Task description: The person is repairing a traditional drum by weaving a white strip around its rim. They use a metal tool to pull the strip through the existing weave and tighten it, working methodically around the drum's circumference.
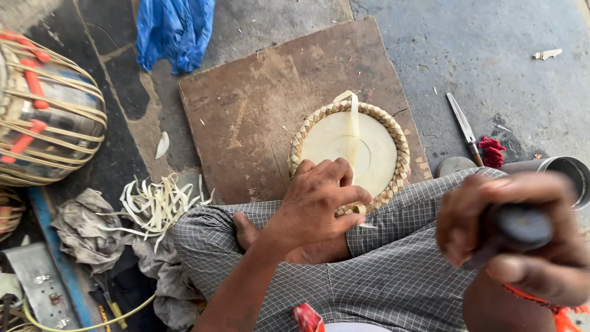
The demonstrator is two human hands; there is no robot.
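Note:
A round pale disc with a plaited cane rim (pixel 375 150) lies on a brown wooden board (pixel 246 110). A thin pale strip (pixel 354 126) runs across the disc's face. My left hand (pixel 319 200) pinches the strip's near end at the disc's near edge. My right hand (pixel 522 237), raised close to the camera and blurred, is closed around a dark round-ended tool handle (pixel 516 227). I sit cross-legged in grey checked cloth (pixel 381 276) right behind the disc.
A knife (pixel 464 126) and red thread (pixel 491 150) lie on the concrete floor at right, beside a metal cup (pixel 568 172). A drum laced with straps (pixel 46 110) stands at left. Pale shavings (pixel 157 203), rags and a blue plastic bag (pixel 175 31) lie around.

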